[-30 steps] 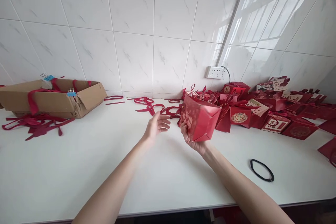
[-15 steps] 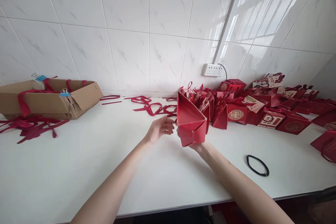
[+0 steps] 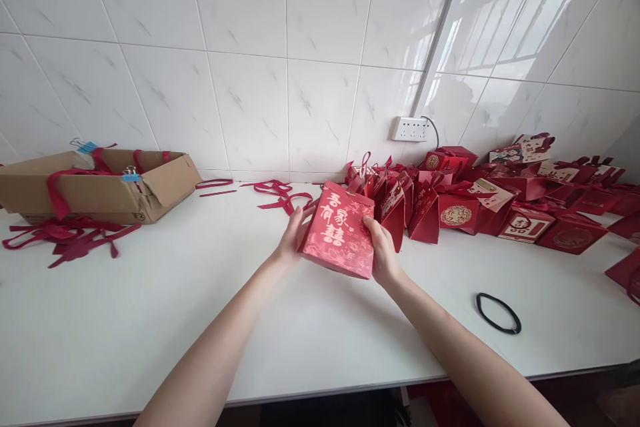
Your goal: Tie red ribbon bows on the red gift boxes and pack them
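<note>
A red gift box (image 3: 336,232) with pale lettering is held up over the white table (image 3: 300,340), its printed face turned toward me. My right hand (image 3: 383,250) grips its right edge, thumb on the front. On the left edge lies my left hand (image 3: 290,237), closed round the side with the thumb up; its other fingers are hidden behind the box. Just behind stand several more red gift boxes (image 3: 423,213) with ribbon loops at their tops.
At the left, a cardboard box (image 3: 95,193) has red ribbons over its rim and blue binder clips. A heap of red ribbons (image 3: 67,240) lies before it, with more ribbon strips (image 3: 283,200) near the wall. A black band (image 3: 499,313) lies at right, and a power strip (image 3: 413,129) is on the wall.
The gift box has turned from its side to show its lettered face and shifted slightly left. My left hand, earlier apart from it, now holds its left edge.
</note>
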Available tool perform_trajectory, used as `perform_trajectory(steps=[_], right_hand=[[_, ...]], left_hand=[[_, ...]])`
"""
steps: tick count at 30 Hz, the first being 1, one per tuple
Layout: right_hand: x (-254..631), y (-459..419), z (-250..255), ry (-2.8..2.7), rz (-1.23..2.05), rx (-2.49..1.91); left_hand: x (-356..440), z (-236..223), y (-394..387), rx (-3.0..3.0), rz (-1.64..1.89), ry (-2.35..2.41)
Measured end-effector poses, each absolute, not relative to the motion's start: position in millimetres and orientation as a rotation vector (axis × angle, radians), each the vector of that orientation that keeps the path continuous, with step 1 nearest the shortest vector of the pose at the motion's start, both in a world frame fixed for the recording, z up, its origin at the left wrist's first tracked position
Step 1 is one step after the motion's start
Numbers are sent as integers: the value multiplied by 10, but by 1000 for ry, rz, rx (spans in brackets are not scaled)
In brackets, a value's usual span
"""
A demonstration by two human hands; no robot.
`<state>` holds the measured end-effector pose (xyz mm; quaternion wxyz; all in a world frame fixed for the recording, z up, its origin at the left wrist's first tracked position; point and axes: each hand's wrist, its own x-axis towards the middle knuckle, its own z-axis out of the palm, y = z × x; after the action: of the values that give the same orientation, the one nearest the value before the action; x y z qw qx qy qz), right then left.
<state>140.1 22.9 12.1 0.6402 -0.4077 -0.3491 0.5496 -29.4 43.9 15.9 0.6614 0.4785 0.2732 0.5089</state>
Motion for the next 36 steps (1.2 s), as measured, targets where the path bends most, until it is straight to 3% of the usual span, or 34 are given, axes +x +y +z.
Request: perform_trajectory(steps=[4,14,27,30,36], right_hand=[[1437,251,88,-1000,992,-1080],[1485,143,153,-1441,1021,-699],[1503,228,56,-1548,757,-798],[1530,218,73,-1531,782,-773],[1608,121,173,-1399,1102,-624]], left_hand=[[-397,109,501,1156,989,806],[-321,57,485,866,913,770],[-416,-20,539,1400,1371,687],[-421,14,496,1433,1347,672],[-497,96,466,1196,948,575]])
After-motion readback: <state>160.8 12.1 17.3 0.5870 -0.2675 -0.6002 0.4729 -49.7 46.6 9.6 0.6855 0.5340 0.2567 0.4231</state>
